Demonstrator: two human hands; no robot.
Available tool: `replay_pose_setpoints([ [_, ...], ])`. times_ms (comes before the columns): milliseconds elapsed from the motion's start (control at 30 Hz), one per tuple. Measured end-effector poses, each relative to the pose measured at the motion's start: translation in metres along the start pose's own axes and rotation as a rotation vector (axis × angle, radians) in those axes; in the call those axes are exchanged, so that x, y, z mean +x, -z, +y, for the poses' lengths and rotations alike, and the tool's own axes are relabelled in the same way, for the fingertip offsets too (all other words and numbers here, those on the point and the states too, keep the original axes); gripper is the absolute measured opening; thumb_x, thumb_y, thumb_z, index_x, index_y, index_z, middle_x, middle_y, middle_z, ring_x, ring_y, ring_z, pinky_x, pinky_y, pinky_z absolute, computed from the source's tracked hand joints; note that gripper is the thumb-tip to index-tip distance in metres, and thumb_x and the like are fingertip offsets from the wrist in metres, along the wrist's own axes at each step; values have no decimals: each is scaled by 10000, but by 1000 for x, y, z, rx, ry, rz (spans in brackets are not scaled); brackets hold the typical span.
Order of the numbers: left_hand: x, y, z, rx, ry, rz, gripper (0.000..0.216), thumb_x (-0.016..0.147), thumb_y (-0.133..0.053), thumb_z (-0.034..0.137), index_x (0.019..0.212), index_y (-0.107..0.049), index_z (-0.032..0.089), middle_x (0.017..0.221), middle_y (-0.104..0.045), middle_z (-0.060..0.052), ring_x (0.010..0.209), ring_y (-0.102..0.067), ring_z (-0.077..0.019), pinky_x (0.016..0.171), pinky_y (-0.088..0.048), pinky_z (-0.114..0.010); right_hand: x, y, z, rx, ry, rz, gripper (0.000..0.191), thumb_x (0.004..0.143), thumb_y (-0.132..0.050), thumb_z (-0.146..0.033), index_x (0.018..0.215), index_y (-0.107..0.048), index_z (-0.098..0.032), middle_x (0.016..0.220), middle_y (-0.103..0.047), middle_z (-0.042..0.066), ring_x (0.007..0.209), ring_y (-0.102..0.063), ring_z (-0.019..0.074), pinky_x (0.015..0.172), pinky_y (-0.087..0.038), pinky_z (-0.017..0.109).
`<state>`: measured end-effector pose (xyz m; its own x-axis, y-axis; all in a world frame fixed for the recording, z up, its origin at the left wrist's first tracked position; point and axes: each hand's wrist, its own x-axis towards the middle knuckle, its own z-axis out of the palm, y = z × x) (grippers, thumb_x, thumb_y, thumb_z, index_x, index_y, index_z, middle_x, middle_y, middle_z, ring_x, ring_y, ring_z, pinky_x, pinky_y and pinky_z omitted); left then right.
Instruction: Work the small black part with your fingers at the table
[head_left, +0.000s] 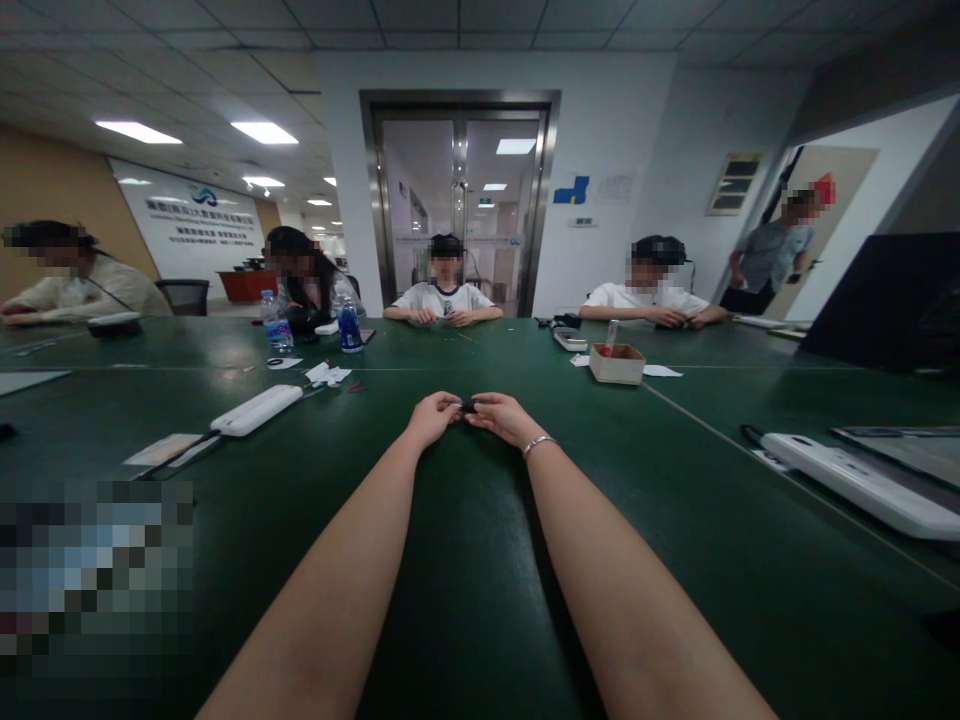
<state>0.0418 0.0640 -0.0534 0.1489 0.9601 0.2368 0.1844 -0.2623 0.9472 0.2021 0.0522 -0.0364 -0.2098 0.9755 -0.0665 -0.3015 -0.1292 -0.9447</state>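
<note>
The left hand (433, 420) and right hand (510, 418) are both grasping a dark piece (469, 406), pinching it between their fingertips. The piece is sitting between the two hands, over the green table (472, 560); whether it is touching the surface cannot be told. The step in hand is apparently fine two-handed fingertip work; the next move is probably calling for steady, light pressure from both sides.
</note>
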Motion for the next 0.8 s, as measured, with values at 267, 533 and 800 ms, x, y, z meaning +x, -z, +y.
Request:
replay_pose_setpoints([
  [267,-1,0,2,16,6,-1,102,766,-557,135,859,-598,125,704,-637,-51,634,-593,-117,640,-475,-259,0,-2,0,-13,-5,15,211,820,-459,70,983,-499,-60,727,-613,85,587,-655,134,580,-573,220],
  [533,2,-1,-5,27,-8,6,103,765,-561,158,859,-597,136,697,-636,-42,626,-586,-116,632,-466,-256,0,-1,0,-17,1,4,217,817,-464,72,992,-496,-52,715,-613,77,594,-659,146,574,-576,231],
  [800,7,1,-14,37,-34,11,132,757,-576,202,872,-601,142,710,-642,-48,627,-589,-120,638,-472,-265,2,-1,1,-7,-3,17,201,814,-462,74,959,-502,-61,700,-610,75,579,-656,148,557,-569,227],
])
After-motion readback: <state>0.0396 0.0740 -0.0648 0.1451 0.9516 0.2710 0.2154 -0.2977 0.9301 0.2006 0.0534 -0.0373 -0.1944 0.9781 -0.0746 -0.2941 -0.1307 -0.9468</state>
